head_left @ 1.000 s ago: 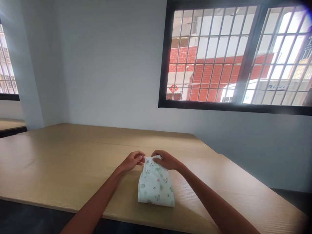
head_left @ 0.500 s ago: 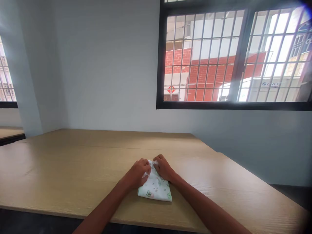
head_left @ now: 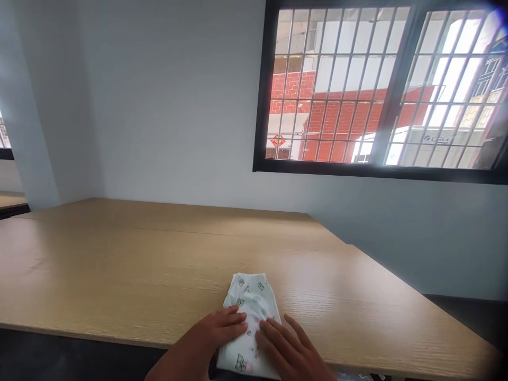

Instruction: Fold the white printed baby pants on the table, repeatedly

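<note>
Patterned cloth, folded, at six o'clock, on the near part of the wooden table. Long axis runs six to twelve; narrower end toward twelve, wider end toward me.

My left hand comes in from seven: fingers close together, laid over the cloth's left edge, thumb on top. My right hand, from five, lies flat over its lower right, fingers slightly apart, little finger standing off toward one.

In the way: my own hands, covering both sides of the cloth's nearer half. Its bottom edge meets the table's front edge; whether it overhangs, I cannot tell. Right hand blurred, both wrists cut off by the lower border.

Further out: pale wall from ten round to twelve. Barred window at one to two, its right side cut off, glare across it; red brickwork beyond. Pillar at ten. Second tabletop at nine, mostly out of view. Small clutter below the table's edge near five, too little showing to make out.
</note>
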The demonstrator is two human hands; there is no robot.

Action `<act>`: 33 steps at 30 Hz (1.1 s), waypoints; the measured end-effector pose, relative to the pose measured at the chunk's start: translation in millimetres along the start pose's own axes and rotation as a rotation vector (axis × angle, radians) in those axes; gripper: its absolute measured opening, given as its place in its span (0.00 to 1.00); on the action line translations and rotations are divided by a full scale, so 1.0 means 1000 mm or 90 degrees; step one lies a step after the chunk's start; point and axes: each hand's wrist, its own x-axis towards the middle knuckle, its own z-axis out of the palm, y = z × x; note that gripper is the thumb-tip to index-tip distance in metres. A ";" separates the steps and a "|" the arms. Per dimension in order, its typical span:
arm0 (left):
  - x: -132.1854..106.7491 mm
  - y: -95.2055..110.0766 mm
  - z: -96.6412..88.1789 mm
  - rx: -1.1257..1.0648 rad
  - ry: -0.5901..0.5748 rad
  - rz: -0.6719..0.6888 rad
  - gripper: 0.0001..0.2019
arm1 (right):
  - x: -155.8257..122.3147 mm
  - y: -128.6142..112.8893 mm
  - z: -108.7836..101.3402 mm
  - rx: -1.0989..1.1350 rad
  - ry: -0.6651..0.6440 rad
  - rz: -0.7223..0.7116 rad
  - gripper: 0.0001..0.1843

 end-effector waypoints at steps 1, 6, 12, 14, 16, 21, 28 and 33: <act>-0.006 0.000 0.003 -0.027 0.028 0.013 0.30 | 0.001 0.000 -0.004 0.027 0.010 0.001 0.18; 0.001 0.007 -0.006 -0.143 0.129 -0.079 0.16 | 0.027 0.004 -0.038 0.325 -0.006 0.274 0.09; 0.044 0.013 -0.021 -0.117 0.204 -0.217 0.21 | 0.057 0.030 -0.027 0.427 -0.015 0.450 0.11; 0.051 0.008 -0.016 -0.074 0.250 -0.203 0.21 | 0.058 0.035 -0.016 0.384 0.006 0.448 0.16; 0.051 0.005 -0.010 -0.014 0.296 -0.158 0.18 | 0.057 0.035 -0.010 0.361 0.030 0.426 0.15; 0.041 0.019 0.006 0.202 0.385 -0.008 0.16 | 0.053 0.017 -0.011 0.257 0.200 0.388 0.14; 0.052 0.018 0.033 0.264 0.141 -0.049 0.31 | 0.054 -0.016 0.009 0.071 0.022 0.161 0.37; 0.038 -0.002 0.029 0.228 0.131 -0.141 0.31 | 0.039 -0.008 0.008 0.087 -0.074 0.222 0.39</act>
